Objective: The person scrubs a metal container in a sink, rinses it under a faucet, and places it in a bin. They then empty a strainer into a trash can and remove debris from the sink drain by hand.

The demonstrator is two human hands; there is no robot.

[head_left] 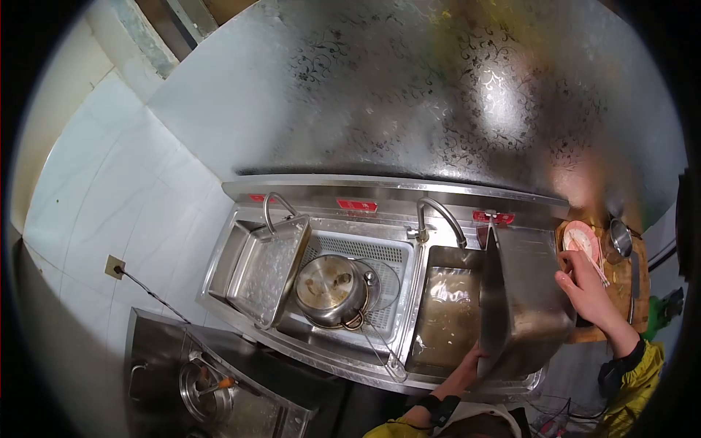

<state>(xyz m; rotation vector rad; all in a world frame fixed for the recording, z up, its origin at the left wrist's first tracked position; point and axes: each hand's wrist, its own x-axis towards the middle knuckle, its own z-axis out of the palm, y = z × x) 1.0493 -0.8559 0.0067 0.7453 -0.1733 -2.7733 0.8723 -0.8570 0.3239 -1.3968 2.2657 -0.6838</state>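
A large rectangular stainless steel pan (pixel 537 292) is tipped up on its side over the right end of the sink counter, its open side facing left. My left hand (pixel 467 369) grips its lower near rim, with the fingertips hidden behind the metal. My right hand (pixel 586 290) is at its right side, fingers bent and thumb against the base edge. Left of the pan lies a sink basin (pixel 445 343) with shallow, murky water. Just beyond my right fingers, a pink plate (pixel 580 239) rests on a wooden board (pixel 621 288), with thin sticks beside it.
A lidded steel pot (pixel 327 288) and a glass lid (pixel 380 285) sit in a white perforated basket (pixel 394 253) in the middle basin. Another steel pan (pixel 270 274) leans in the left basin. A curved faucet (pixel 442 212) rises behind. A metal cup (pixel 619 239) stands at right.
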